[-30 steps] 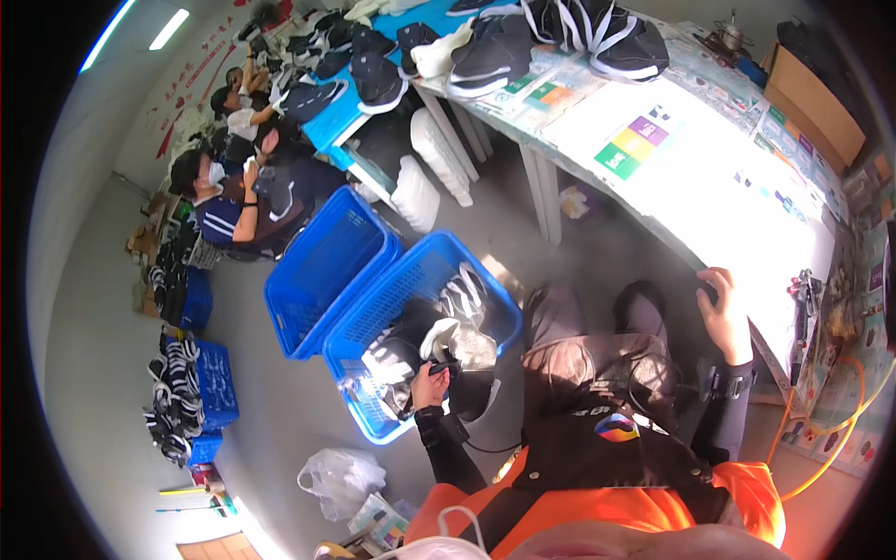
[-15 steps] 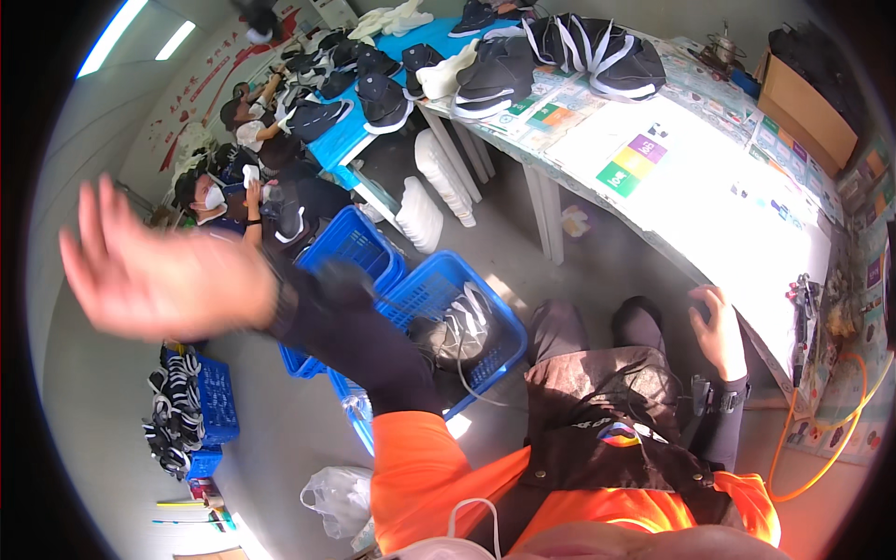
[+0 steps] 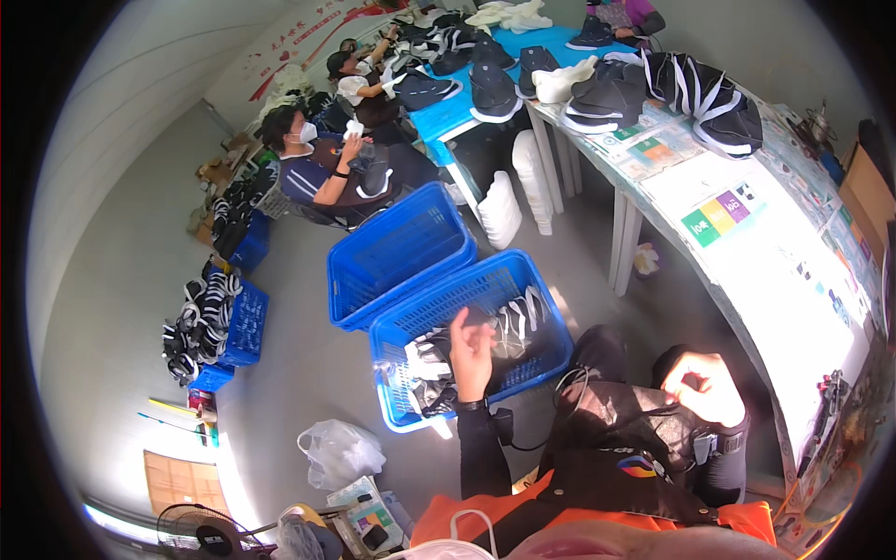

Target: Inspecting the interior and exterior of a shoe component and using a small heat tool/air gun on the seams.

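My left hand point(image 3: 473, 355) is raised over the near blue basket point(image 3: 397, 411), with its fingers partly bent and apart and nothing visible in them. In that basket lie several black-and-white shoe-like pieces point(image 3: 518, 327), partly hidden by the hand. Above my lap, next to the dark apron point(image 3: 607, 415), my right hand point(image 3: 707, 385) has its fingers curled toward the thumb. Whether anything is pinched there is hidden. Black shoe-like pieces with white edges point(image 3: 728, 121) stand in a row on the table beyond.
A second blue basket point(image 3: 359, 303) adjoins the first. The patterned table point(image 3: 747, 252) runs along my right. At the left stands a blue crate point(image 3: 245, 322) with black-and-white pieces, and a plastic bag point(image 3: 338, 453) lies on the floor. A seated co-worker point(image 3: 313, 168) handles a white item.
My left hand has swung from the far left to above the near basket. My right hand has come from beside the table edge to over my lap, its fingers now curled. The view has shifted left.
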`<state>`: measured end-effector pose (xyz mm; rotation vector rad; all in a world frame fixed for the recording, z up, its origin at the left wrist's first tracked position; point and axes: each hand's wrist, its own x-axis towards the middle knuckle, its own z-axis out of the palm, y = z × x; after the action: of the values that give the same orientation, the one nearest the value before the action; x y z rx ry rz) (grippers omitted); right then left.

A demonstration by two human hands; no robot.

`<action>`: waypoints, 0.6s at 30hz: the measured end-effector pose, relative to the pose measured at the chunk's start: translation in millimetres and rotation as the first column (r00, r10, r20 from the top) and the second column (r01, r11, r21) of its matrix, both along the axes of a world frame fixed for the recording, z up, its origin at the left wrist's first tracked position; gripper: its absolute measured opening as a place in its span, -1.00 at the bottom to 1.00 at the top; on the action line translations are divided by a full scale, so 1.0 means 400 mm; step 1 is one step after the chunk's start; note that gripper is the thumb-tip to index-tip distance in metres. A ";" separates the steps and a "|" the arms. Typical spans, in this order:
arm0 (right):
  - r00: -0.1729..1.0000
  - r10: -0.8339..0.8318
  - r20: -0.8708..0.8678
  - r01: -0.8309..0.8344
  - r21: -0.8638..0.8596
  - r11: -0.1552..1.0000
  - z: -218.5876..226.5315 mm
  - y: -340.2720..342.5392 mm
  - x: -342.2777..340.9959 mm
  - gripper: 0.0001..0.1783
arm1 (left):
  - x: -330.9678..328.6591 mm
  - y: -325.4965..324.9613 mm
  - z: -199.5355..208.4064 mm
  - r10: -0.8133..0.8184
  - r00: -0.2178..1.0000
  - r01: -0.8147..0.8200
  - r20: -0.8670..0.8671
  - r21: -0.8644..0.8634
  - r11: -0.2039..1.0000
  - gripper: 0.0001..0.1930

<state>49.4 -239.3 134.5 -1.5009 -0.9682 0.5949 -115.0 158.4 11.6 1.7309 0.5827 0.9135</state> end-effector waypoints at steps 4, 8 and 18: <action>0.887 0.412 -0.209 -0.333 0.329 0.884 0.035 0.056 -0.015 -0.44 | -0.026 0.007 -0.079 -0.057 0.998 0.053 -0.031 -0.121 0.991 -0.54; 0.588 0.790 -0.177 -0.537 0.645 0.544 0.042 0.132 -0.033 0.40 | -0.014 -0.004 -0.086 -0.046 0.997 0.037 -0.062 -0.139 0.990 -0.59; 0.722 0.679 -0.129 -0.690 -0.062 0.722 0.010 0.171 -0.037 -0.83 | 0.017 -0.032 -0.073 -0.086 0.990 0.077 -0.115 -0.076 0.994 -0.63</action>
<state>34.5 -170.8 138.4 -1.1495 -1.4454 1.2614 -108.3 145.8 -17.5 1.7401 0.6102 0.7279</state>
